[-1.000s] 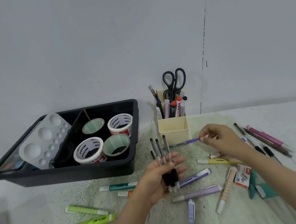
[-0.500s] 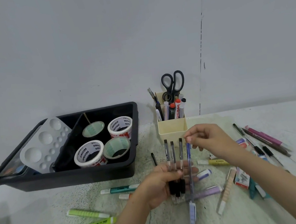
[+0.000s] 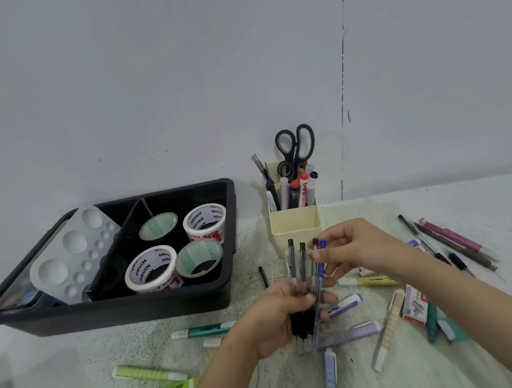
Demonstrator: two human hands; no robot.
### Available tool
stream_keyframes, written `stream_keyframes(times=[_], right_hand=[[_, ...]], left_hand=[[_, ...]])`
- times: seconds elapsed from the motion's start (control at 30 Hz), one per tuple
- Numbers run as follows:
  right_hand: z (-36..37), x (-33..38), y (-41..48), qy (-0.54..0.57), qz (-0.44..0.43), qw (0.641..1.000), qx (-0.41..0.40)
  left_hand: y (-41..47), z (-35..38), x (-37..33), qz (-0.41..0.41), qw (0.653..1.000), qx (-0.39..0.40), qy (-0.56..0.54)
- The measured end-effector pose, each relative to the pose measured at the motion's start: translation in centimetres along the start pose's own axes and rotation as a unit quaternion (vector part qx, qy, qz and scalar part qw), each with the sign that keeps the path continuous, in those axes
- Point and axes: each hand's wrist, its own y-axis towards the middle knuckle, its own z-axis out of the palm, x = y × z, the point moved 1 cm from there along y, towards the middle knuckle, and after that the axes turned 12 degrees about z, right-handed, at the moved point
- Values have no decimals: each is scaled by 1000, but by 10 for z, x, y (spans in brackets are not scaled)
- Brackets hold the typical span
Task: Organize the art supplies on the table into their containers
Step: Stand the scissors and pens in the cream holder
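Observation:
My left hand [image 3: 278,318] grips a bundle of black pens [image 3: 299,273] held upright above the table. My right hand [image 3: 354,247] pinches the top of a blue pen [image 3: 319,284] that stands against the bundle, its lower part inside my left hand's fingers. Just behind stands a cream pen holder [image 3: 296,229] with scissors [image 3: 296,148] and markers in it. Highlighters lie loose on the table: green ones [image 3: 148,372] at the left, a teal one [image 3: 207,330], purple ones [image 3: 349,335] and a yellow one [image 3: 372,281] near my hands.
A black bin [image 3: 115,309] at the left holds tape rolls [image 3: 151,269] and a white paint palette [image 3: 74,254]. Pink and dark pens [image 3: 451,239] lie at the right, with a small staples box [image 3: 416,306] and teal items by my right forearm. A wall rises behind the table.
My right hand carried the blue pen from lying crosswise by the holder, turned it upright and set it against the bundle. My left hand rose slightly with the black pens.

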Motion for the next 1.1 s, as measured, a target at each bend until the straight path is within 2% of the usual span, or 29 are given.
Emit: stream_keyframes(times=[0.2,0.37,0.53,0.7,0.83,1.0,1.1], right_hand=[[-1,0,3,14,12,999,-31],[-20,19,4,14,-7,997,-70],[-41,50,5,67,-135,975,-166],[-43,56,21,8,-227,947,-228],[-36,50,34,-146,-230,940,-205],[-40,57,39,-25,-248,952,-180],[-42,61,42,-10,-261,947,-188]], left_hand=[[3,1,-5,18,1000,-16,2],[11,-11,-14,77,990,-106,60],[17,-19,-34,159,972,-151,83],[26,-24,-49,202,961,-178,70],[29,-25,-53,211,961,-170,63],[30,-28,-54,215,961,-161,59],[31,-29,-54,211,962,-164,58]])
